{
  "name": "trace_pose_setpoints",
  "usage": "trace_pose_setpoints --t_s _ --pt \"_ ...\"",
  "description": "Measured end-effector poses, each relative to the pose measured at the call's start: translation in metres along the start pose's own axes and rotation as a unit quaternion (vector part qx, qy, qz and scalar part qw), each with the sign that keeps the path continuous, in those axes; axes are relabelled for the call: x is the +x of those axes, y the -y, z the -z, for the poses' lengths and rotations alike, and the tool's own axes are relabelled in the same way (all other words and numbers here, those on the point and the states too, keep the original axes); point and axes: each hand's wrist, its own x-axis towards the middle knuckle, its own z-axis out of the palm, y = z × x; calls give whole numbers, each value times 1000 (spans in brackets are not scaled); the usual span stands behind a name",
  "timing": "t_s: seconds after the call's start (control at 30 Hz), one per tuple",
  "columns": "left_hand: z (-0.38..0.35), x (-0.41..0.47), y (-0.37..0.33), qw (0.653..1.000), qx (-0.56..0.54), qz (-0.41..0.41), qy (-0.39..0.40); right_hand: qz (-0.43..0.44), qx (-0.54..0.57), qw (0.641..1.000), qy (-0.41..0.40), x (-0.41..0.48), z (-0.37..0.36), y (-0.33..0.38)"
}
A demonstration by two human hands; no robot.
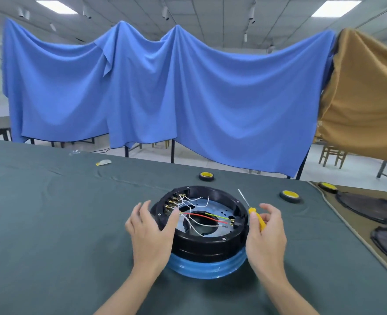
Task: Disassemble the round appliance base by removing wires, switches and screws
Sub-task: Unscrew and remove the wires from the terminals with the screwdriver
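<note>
Blue drapes (165,92) hang behind the table (51,212), which is covered in dark grey-green cloth; a tan drape (365,98) hangs at far right. Round appliance base (201,226) sits at near centre of the table, open side up: black ring on top, blue band below. Inside, a metal plate with a central hole; white wires (194,201) run from brass terminals at the left inner wall, a red wire (201,215) and a yellow-green wire (219,216) cross to the right side. Left hand (150,233) rests against the left rim, fingers (173,219) loosely spread, index tip over the rim near the terminals, gripping nothing. Right hand (267,230) is beside the right rim, thumb and forefinger pinched on the yellow handle of a screwdriver (250,211), its shaft pointing up and away. Three rolls of black tape with yellow cores (207,176) (290,196) (327,187) lie beyond the base, well apart from it.
</note>
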Motion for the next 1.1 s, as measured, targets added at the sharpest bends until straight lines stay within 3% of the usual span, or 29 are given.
trace_pose_setpoints --t_s 0.13,0.3,0.4,0.47,0.5,0.57,0.63,0.73,0.8,0.97,1.1 --pt "-1 14 4 987 -119 77 75 3 -11 1000 3 -4 -6 -4" --pt "5 25 2 977 -181 45 102 44 -73 996 11 -1 -10 -12" --pt "4 18 5 999 -46 -1 26 29 -77 997 -16 9 -10 -12" --pt "8 19 7 991 109 -48 -59 -7 -45 997 -59 10 -6 -12" --pt "10 21 9 985 132 -56 -93 -21 -26 996 -82 7 -4 -10" --pt "11 29 13 992 78 -42 -90 -32 10 993 -111 -6 -1 -5" --pt "9 34 17 999 -34 20 6 -32 34 993 -110 -24 -2 6" --pt "5 34 20 981 -128 83 124 5 41 997 -67 -51 -11 22" --pt "5 34 22 982 -125 76 119 49 27 997 -45 -64 -16 29" --pt "16 32 19 997 -41 59 12 77 0 997 -18 -57 -17 26" --pt "19 33 16 989 -98 109 23 85 -43 994 -45 -30 -14 20"
